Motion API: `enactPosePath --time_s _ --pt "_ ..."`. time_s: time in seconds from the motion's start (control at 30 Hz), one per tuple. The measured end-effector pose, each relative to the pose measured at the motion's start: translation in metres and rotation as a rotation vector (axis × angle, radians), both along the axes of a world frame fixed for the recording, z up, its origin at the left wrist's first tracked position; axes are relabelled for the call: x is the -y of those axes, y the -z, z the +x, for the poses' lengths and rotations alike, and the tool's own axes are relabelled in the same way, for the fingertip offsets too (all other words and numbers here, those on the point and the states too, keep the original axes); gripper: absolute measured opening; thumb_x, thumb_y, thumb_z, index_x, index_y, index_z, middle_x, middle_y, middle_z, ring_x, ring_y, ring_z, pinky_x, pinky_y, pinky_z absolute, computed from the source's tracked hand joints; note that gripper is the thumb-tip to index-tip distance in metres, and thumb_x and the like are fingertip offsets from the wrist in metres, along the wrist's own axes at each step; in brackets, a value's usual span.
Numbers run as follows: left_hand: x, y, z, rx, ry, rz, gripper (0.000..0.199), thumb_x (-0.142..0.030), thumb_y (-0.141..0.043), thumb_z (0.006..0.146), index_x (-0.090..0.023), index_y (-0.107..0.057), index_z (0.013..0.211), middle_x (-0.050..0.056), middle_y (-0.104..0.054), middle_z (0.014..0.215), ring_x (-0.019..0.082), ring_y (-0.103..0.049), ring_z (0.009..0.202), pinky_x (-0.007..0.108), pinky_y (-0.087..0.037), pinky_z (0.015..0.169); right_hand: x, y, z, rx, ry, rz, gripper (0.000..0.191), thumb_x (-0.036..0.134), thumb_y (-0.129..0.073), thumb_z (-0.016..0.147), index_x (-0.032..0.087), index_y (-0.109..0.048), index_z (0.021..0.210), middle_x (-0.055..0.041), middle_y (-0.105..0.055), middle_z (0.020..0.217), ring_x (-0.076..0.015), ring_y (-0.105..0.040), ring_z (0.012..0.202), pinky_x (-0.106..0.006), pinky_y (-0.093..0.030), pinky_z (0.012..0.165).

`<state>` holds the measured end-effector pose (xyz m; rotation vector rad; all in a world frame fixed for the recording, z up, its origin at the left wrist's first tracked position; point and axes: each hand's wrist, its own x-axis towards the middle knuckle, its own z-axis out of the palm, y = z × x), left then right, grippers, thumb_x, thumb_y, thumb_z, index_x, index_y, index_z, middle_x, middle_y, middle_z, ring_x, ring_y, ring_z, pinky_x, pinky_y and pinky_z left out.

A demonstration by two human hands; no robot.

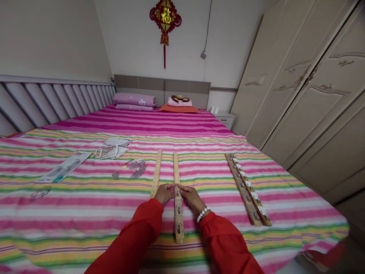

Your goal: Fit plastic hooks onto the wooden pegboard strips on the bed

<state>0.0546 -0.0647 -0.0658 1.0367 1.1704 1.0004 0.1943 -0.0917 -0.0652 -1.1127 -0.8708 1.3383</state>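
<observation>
A narrow pale wooden strip (179, 219) with rows of holes lies lengthwise on the striped sheet, with small shiny metal pieces fixed along its near part. My left hand (165, 193) rests at its left edge, fingers closed and tips over the strip. From the other side, my right hand (192, 198), a white bead bracelet (203, 214) at its wrist, brings its closed fingertips to the same spot. Whatever is between the fingertips is too small to make out. A second holed strip (156, 171) lies just left, partly behind my left hand.
Two darker strips (248, 190) carrying white and metal pieces lie to the right. On the left are small clear plastic bags (137, 167), a flat clear package (67, 166), more packets (112, 148) and a loose clear wrapper (40, 193). Folded bedding (134, 100) lies by the headboard.
</observation>
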Motion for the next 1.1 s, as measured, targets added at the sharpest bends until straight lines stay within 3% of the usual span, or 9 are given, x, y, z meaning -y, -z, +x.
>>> enactPosePath --time_s 0.13,0.33,0.57,0.67,0.8,0.9,1.1 --pt "0.000 0.000 0.000 -0.006 0.000 0.003 0.053 -0.011 -0.085 0.027 -0.011 -0.074 0.079 0.001 -0.068 0.063 0.015 -0.061 0.061 0.028 -0.051 0.066 -0.006 0.003 -0.002 0.022 0.015 -0.058 0.024 0.023 -0.077 0.049 0.017 -0.077 0.073 -0.0019 -0.072 0.063 -0.0166 -0.063 0.061 -0.026 -0.048 0.055" --pt "0.000 -0.001 0.000 -0.017 0.004 -0.015 0.054 -0.008 -0.085 0.026 -0.010 -0.074 0.079 0.001 -0.068 0.062 0.014 -0.061 0.061 0.027 -0.050 0.066 -0.016 0.002 -0.002 0.073 0.031 -0.123 0.037 0.016 -0.073 0.051 0.011 -0.076 0.088 0.0032 -0.058 0.042 -0.0124 -0.050 0.041 -0.024 -0.039 0.042" --pt "-0.001 0.001 0.000 -0.011 -0.008 -0.029 0.054 -0.005 -0.084 0.028 -0.009 -0.074 0.081 0.000 -0.068 0.062 0.012 -0.060 0.060 0.024 -0.049 0.065 -0.030 0.008 -0.015 0.118 0.161 -0.106 0.048 0.012 -0.069 0.050 0.012 -0.072 0.098 0.0004 -0.068 0.061 -0.0169 -0.060 0.057 -0.027 -0.048 0.056" --pt "-0.001 0.001 0.000 -0.030 0.001 -0.020 0.056 -0.004 -0.084 0.028 -0.009 -0.074 0.083 0.001 -0.068 0.063 0.013 -0.060 0.061 0.025 -0.049 0.066 -0.028 0.009 -0.014 0.121 0.186 -0.107 0.054 0.015 -0.069 0.052 0.012 -0.069 0.107 0.0013 -0.066 0.059 -0.0161 -0.058 0.055 -0.026 -0.045 0.052" --pt "0.000 -0.001 0.001 -0.035 -0.011 -0.027 0.058 -0.004 -0.084 0.029 -0.010 -0.074 0.086 0.001 -0.069 0.064 0.013 -0.061 0.062 0.026 -0.050 0.067 -0.017 0.005 0.003 0.067 0.004 -0.152 0.069 0.020 -0.070 0.056 0.008 -0.059 0.123 0.0089 -0.049 0.042 -0.0080 -0.037 0.036 -0.022 -0.027 0.038" --pt "0.001 -0.002 0.001 -0.045 -0.025 -0.031 0.059 -0.004 -0.084 0.030 -0.009 -0.074 0.088 0.000 -0.068 0.064 0.013 -0.060 0.061 0.025 -0.050 0.065 -0.011 0.004 0.015 0.020 -0.170 -0.146 0.083 0.019 -0.071 0.053 0.007 -0.049 0.132 0.0129 -0.044 0.039 -0.0050 -0.027 0.032 -0.020 -0.018 0.036" --pt "0.001 -0.002 0.000 -0.048 -0.002 -0.027 0.063 -0.006 -0.085 0.030 -0.009 -0.073 0.091 0.002 -0.070 0.068 0.016 -0.063 0.066 0.026 -0.052 0.068 -0.011 0.001 0.013 0.060 -0.181 -0.167 0.086 0.012 -0.069 0.051 0.003 -0.045 0.134 0.0167 -0.036 0.034 -0.0046 -0.022 0.030 -0.021 -0.013 0.036"
